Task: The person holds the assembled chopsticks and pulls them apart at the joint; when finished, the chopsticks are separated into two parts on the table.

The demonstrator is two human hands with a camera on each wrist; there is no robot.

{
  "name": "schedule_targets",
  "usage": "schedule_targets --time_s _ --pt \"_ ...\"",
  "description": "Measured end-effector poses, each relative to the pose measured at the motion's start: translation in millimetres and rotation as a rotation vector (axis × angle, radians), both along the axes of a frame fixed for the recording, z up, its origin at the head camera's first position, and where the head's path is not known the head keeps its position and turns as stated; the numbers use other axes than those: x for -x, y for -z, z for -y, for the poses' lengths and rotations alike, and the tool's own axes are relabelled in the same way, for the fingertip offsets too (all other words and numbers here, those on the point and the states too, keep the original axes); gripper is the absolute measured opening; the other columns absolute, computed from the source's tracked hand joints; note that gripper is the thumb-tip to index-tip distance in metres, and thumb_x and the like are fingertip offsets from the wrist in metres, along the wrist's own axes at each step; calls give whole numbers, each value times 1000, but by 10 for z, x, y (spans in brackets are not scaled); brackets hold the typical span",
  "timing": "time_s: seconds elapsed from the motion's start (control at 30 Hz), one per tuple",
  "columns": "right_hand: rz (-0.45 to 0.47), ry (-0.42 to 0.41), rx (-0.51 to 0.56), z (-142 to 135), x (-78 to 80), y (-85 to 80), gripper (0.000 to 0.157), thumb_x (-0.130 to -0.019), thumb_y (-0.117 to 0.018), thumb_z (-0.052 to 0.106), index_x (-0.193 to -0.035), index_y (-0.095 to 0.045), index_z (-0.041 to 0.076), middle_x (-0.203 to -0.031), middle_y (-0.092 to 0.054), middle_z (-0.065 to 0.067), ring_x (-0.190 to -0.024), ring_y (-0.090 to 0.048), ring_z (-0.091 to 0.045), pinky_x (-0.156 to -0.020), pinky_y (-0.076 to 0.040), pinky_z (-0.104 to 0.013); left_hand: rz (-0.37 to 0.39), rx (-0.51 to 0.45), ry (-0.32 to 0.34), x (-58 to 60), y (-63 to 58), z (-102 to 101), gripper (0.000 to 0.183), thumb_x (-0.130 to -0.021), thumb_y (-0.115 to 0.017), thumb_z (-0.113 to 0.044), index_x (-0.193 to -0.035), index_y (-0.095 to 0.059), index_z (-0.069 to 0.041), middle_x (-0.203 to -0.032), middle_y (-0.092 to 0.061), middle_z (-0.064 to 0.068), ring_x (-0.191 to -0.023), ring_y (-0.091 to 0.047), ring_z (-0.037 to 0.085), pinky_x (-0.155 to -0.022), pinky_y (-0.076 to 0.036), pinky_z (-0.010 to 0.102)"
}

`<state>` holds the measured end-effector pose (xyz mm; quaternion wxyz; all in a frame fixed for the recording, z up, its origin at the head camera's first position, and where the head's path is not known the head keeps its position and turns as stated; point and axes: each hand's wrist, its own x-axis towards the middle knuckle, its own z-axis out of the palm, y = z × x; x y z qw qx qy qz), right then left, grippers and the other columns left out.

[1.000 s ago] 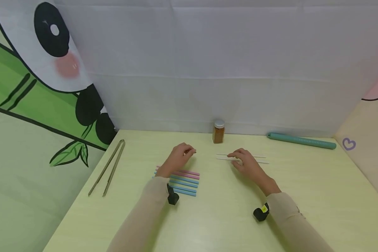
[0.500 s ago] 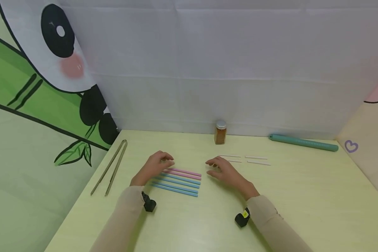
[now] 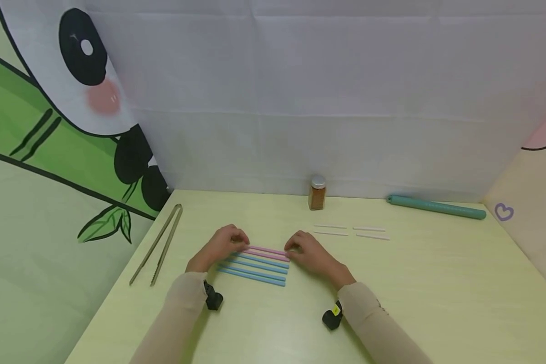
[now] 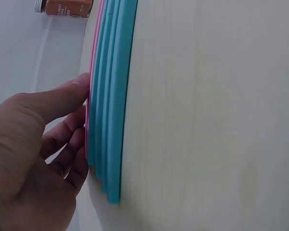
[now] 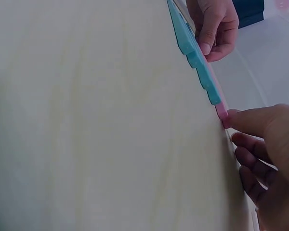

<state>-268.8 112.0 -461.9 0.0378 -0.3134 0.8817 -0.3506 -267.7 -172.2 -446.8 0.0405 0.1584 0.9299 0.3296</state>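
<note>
Two pink sticks (image 3: 266,255) lie side by side at the far edge of a row, with several blue sticks (image 3: 257,272) nearer to me. My left hand (image 3: 220,246) has its thumb and curled fingers at the left end of the farthest pink stick. Its thumb tip (image 4: 81,82) presses the pink edge in the left wrist view. At the right end, my right hand (image 3: 313,257) pinches the pink stick between thumb and fingers. In the right wrist view the thumb (image 5: 236,115) covers the pink tip. Fingertips behind the sticks are partly hidden.
Several thin white sticks (image 3: 368,229) lie behind my right hand. A spice jar (image 3: 317,194) with a silver lid and a green tube-like rod (image 3: 437,207) stand and lie near the back wall. Metal tongs (image 3: 159,245) lie on the table's left side.
My right hand has moved left from the white sticks to the pink sticks' right end. My left hand has moved left and down to their left end. Both hands have closed in on the sticks.
</note>
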Motion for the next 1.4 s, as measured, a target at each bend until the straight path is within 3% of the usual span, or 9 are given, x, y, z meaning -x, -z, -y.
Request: schedule_targets --time_s 0.3,0.53,0.77,0.9,1.13,1.4 --pt "-56 -10 -31 37 20 30 5 -90 -66 14 -94 -66 11 -101 -58 -1 -99 -52 -17 -92 -44 -38 -44 52 14 -1 -18 -27 8 -87 -70 -15 -86 -68 -6 -85 -58 3 -82 -53 15 -80 -46 36" --pt "10 52 37 26 -10 -105 7 -93 -61 10 -99 -64 12 -96 -64 2 -91 -58 -12 -85 -49 -32 -20 11 3 -3 -159 -74 3 -91 -64 -11 -89 -64 -9 -87 -65 0 -80 -55 13 -77 -48 33" --pt "-39 87 43 33 -9 -256 13 -93 -63 12 -106 -66 10 -94 -64 1 -82 -54 -11 -77 -49 -29 -72 54 107 -17 -385 -344 15 -92 -62 -6 -105 -67 -3 -93 -65 6 -85 -60 17 -79 -52 33" --pt "-77 87 20 24 -11 -285 12 -93 -63 16 -102 -69 11 -95 -66 1 -81 -55 -10 -77 -49 -28 -99 109 160 -19 -463 -537 12 -90 -64 -6 -100 -70 -5 -89 -62 5 -82 -58 16 -75 -51 31" --pt "-139 101 12 -42 6 -311 10 -91 -65 15 -98 -71 11 -89 -66 2 -76 -54 -10 -71 -48 -26 -141 108 197 8 -439 -740 7 -90 -66 -7 -95 -70 -7 -85 -61 2 -78 -57 12 -71 -48 25" --pt "-137 99 0 -95 32 -324 10 -93 -64 17 -97 -70 11 -90 -65 1 -77 -54 -10 -72 -49 -26 -150 89 215 55 -434 -906 7 -90 -65 -10 -94 -69 -7 -83 -60 2 -76 -56 11 -69 -46 21"
